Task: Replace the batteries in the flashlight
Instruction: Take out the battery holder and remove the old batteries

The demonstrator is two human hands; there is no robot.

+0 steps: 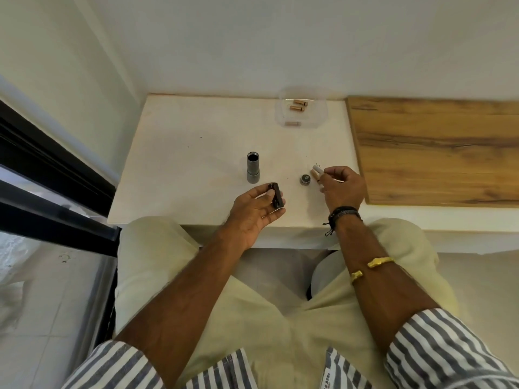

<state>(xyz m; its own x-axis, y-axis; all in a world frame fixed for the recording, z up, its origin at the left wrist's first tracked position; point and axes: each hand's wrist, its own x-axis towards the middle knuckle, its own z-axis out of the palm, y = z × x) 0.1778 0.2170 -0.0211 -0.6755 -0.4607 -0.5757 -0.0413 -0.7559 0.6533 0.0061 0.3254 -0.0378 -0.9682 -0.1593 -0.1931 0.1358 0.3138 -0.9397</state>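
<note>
The grey flashlight body (253,167) stands upright on the white table (196,153) with its open end up. Its round tail cap (305,179) lies to the right. My left hand (254,211) holds the dark battery holder (276,195) near the table's front edge. My right hand (341,188) pinches a white battery (318,169) at its fingertips, just right of the cap. A tan battery (314,175) lies on the table beside that hand, partly hidden by the fingers.
A clear plastic tray (321,113) at the back of the table holds three copper-coloured batteries (298,106). A wooden board (438,150) lies to the right. A dark window frame (50,175) runs along the left. My knees sit under the table's front edge.
</note>
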